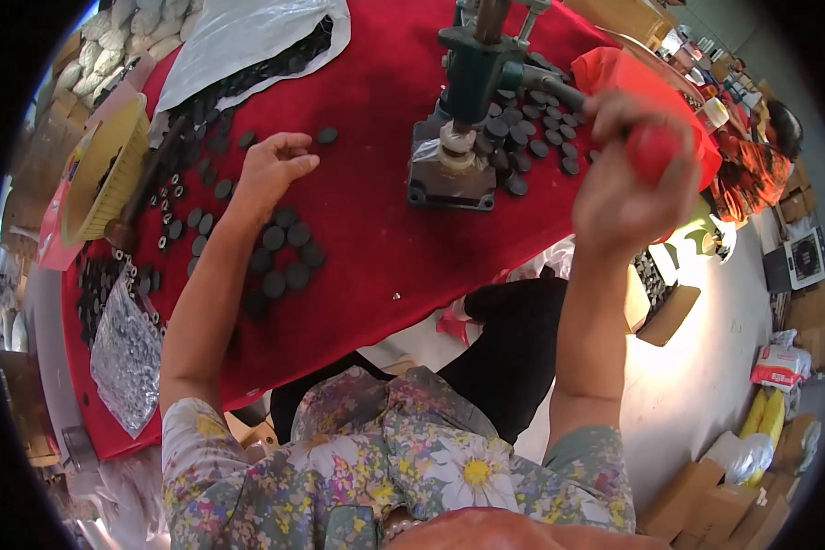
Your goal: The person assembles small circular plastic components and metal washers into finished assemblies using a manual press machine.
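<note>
My right hand point(628, 188) is wrapped round the red ball knob point(653, 154) on the lever of a dark green hand press point(479, 73). The press stands on a dark square base, with a pale round fixture point(456, 147) under its ram. Over the cloth at the left, my left hand point(275, 172) has its fingers curled in towards the thumb; whatever they may hold is hidden. Just beyond its fingertips lies a black disc point(327, 136). More black discs point(287, 247) form a loose cluster near my left forearm.
A red cloth point(376, 266) covers the table. Several black discs point(552, 124) lie right of the press, beside a red-covered box point(632, 78). At the left are a yellow basket point(110, 174), small metal rings point(165, 206) and a clear bag point(124, 353). A person point(761, 165) sits at far right.
</note>
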